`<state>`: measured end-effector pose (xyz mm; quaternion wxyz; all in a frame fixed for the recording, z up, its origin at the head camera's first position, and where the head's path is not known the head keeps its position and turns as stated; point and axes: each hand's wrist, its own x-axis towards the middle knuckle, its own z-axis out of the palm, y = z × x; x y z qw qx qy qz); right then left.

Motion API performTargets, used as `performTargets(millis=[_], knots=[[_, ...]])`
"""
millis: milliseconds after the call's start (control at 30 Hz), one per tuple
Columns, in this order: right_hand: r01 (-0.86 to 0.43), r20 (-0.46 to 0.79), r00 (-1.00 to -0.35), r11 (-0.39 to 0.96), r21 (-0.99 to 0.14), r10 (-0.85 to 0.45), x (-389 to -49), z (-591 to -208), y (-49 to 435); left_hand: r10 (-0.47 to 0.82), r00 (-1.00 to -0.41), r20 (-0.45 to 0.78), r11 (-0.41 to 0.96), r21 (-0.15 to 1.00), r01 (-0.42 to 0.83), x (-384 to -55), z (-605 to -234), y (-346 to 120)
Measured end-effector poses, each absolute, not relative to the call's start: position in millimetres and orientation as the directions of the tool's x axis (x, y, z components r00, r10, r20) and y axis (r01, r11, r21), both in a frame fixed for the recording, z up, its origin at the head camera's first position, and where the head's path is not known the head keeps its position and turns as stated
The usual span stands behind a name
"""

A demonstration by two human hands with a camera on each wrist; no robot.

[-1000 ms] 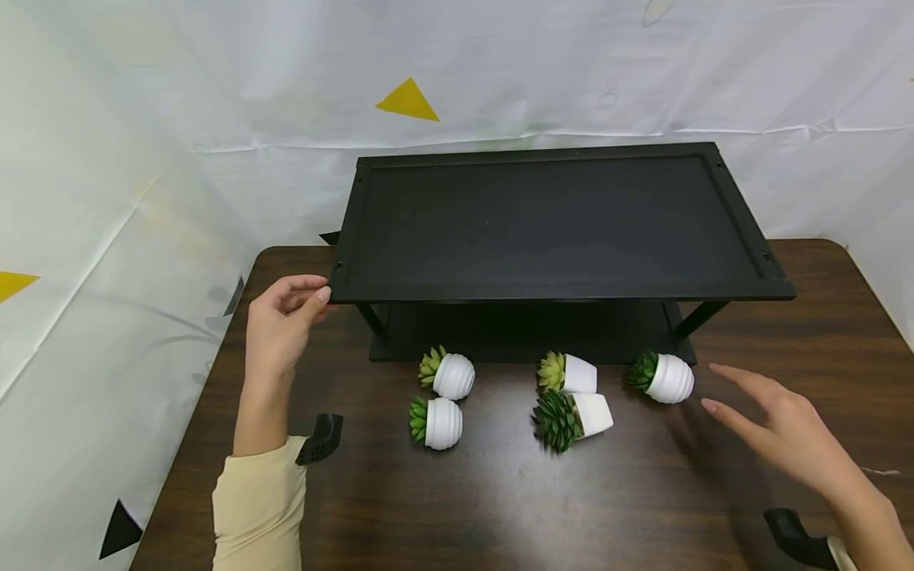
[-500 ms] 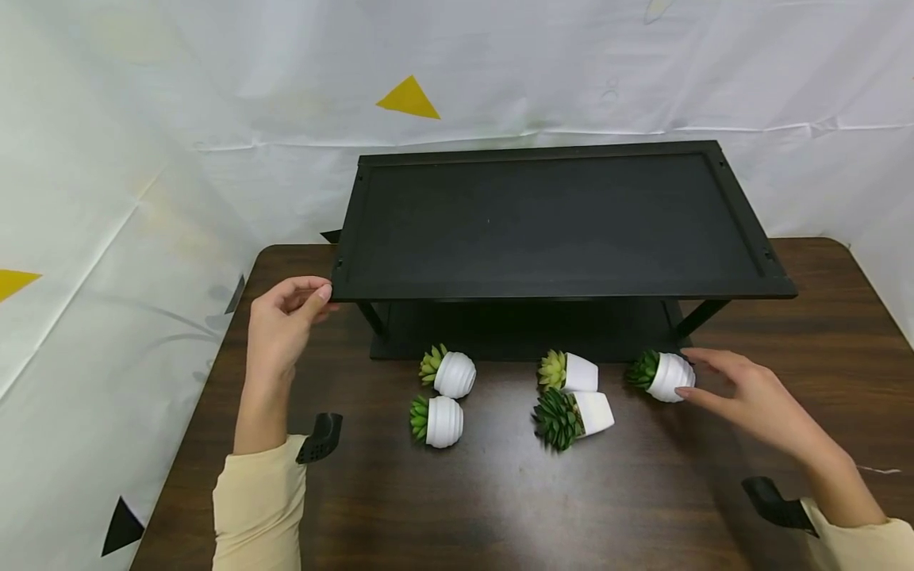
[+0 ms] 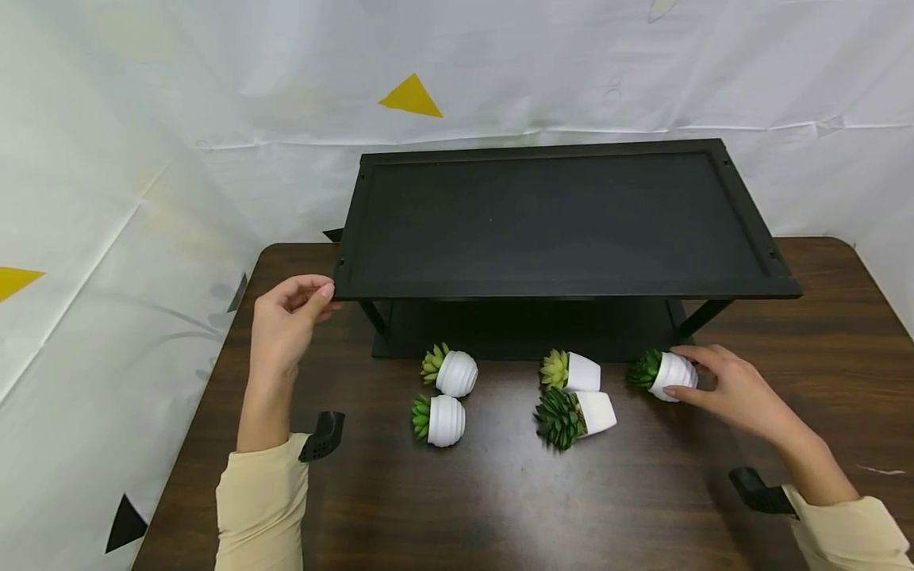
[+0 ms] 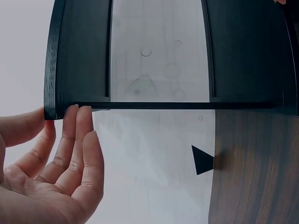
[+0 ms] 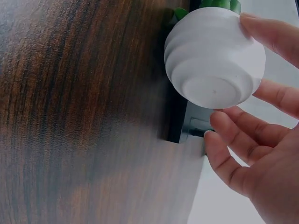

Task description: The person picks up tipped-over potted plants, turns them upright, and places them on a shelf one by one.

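Note:
My left hand (image 3: 281, 325) pinches the front left corner of a black two-tier shelf (image 3: 564, 222). In the left wrist view, the thumb and fingertips meet the shelf's edge (image 4: 50, 109). At the right, the thumb and fingers of my right hand (image 3: 743, 396) grip a small potted succulent (image 3: 674, 376) by its ribbed white pot. That plant lies on its side, leaves to the left, by the shelf's lower front corner. In the right wrist view the pot's base (image 5: 212, 91) faces the camera, and its green leaves are mostly hidden.
Two ribbed-pot succulents, one upper (image 3: 457, 374) and one lower (image 3: 446, 420), lie tipped at centre left. Nearer the middle lie a light green one (image 3: 583, 373) and a dark green one (image 3: 596, 412) in smooth white pots. White sheeting (image 3: 535, 71) hangs behind the brown table (image 3: 528, 507).
My right hand has moved left to the rightmost succulent, and its thumb and fingers have closed on the pot. The left hand keeps its place at the shelf corner.

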<state>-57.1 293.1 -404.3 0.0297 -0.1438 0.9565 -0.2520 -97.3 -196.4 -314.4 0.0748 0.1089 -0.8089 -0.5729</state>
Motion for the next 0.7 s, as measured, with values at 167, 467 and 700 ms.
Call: performTargets(millis=[167,467,700], knots=[[-0.248,-0.005,-0.958,0.836,-0.49,-0.288,-58.8,-403.6,292.7,-0.263,-0.965,-0.006,0.324,0.941,-0.094,-97.6,-315.1,-196.1],[-0.202,-0.053,-0.964,0.843,-0.498,-0.262,-59.7,-402.5,292.0,-0.261,-0.965,-0.01,0.323,0.941,-0.098,-97.4,-315.0,-196.0],[-0.208,-0.057,-0.961,0.841,-0.499,-0.271,-59.1,-402.6,292.9,-0.267,-0.963,-0.024,0.319,0.941,-0.112,-97.3,-314.7,-195.7]])
